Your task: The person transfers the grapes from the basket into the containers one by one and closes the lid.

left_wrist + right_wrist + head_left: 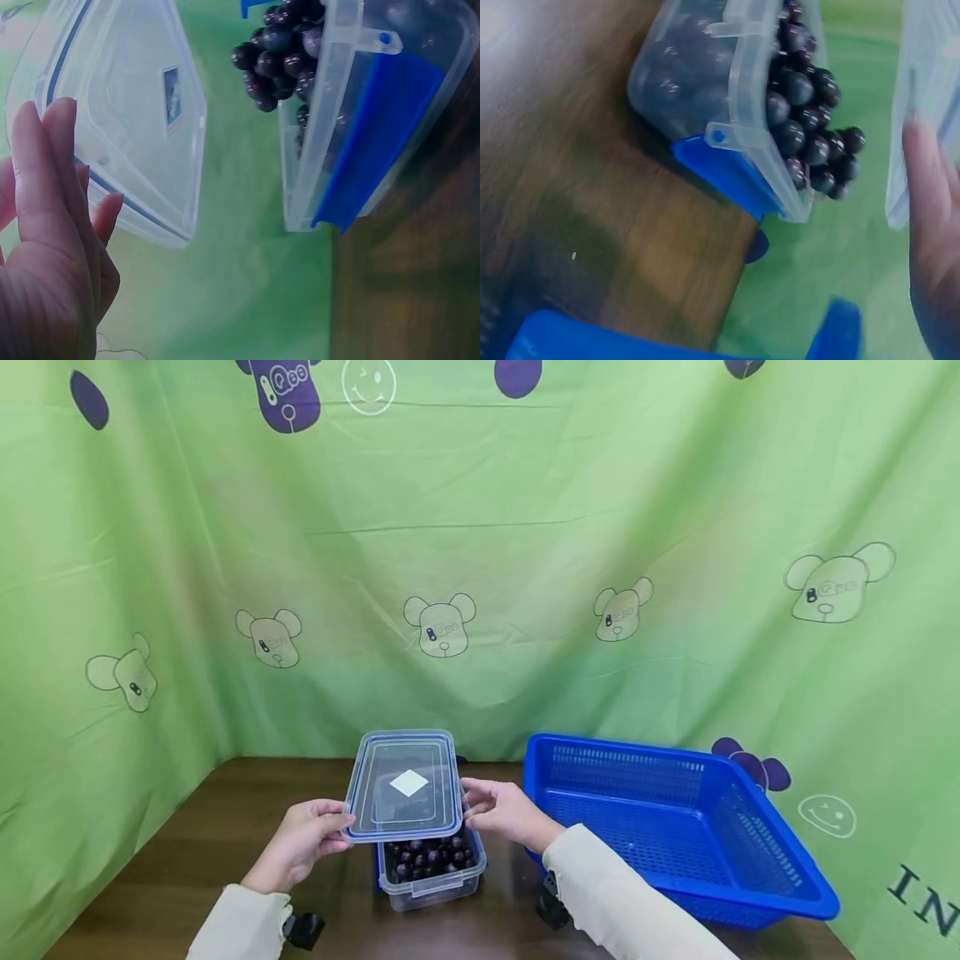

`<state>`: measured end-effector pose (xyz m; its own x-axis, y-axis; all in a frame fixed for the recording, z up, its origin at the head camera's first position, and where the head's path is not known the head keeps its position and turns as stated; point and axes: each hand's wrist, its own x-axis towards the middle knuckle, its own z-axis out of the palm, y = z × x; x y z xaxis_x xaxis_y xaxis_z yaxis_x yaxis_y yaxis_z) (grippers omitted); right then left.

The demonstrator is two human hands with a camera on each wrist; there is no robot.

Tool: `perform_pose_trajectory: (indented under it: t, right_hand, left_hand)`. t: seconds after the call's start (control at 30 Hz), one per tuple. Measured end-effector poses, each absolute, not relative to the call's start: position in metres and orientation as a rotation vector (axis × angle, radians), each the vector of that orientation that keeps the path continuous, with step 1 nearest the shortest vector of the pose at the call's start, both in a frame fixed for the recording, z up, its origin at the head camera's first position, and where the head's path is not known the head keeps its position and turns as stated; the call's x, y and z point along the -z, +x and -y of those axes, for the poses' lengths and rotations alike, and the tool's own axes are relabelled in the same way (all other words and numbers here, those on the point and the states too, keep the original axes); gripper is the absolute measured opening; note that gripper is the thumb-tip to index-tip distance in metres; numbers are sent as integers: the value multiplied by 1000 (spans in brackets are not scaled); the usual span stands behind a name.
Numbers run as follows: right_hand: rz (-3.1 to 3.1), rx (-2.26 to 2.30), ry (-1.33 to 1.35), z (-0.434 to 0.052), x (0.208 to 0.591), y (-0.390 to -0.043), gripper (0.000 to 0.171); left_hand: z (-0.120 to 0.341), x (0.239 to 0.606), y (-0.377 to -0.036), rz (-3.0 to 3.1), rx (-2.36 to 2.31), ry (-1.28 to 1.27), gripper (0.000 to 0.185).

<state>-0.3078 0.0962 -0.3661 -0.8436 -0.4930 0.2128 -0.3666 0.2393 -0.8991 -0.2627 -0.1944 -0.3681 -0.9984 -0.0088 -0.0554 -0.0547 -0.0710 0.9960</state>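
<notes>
A clear lid [375, 814] with a blue seal and a white label is held above a clear plastic container [441, 897]. My left hand [298, 842] pinches the lid's left edge between thumb and fingers. On the opposite edge, my right hand [508, 814] grips it too. Dark purple grapes [427, 858] fill the container and, in the wrist views, heap above its rim. Blue side clips [386, 139] on the container hang down. A gap shows between the lid and the grapes. Some of the right fingertips are hidden behind the lid.
To the right stands a large blue plastic basket [637, 827] with perforated sides. Everything rests on a dark brown wooden table [202, 827]. Green printed cloth [510, 552] hangs behind it and at both sides.
</notes>
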Motion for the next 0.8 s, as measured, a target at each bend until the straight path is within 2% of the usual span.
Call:
perform_pose_trajectory:
  t: [0.17, 0.33, 0.5, 0.63, 0.8]
  right_hand:
    - [-3038, 1531, -1105, -83, 373, -309, 55]
    - [-3278, 1409, -1450, -76, 377, -312, 47]
    - [-3367, 1375, -1435, -74, 379, -313, 33]
    - [-3447, 1398, -1391, -73, 381, -315, 28]
    - [-3532, 1495, -1420, -69, 382, -318, 26]
  left_hand:
    - [202, 357, -258, -2026, -2280, 49, 10]
    - [210, 349, -251, -1925, -2300, 161, 14]
    - [216, 341, -244, -1834, -2320, 247, 18]
    - [216, 336, -243, -1818, -2334, 272, 19]
    - [203, 334, -244, -1953, -2327, 99, 21]
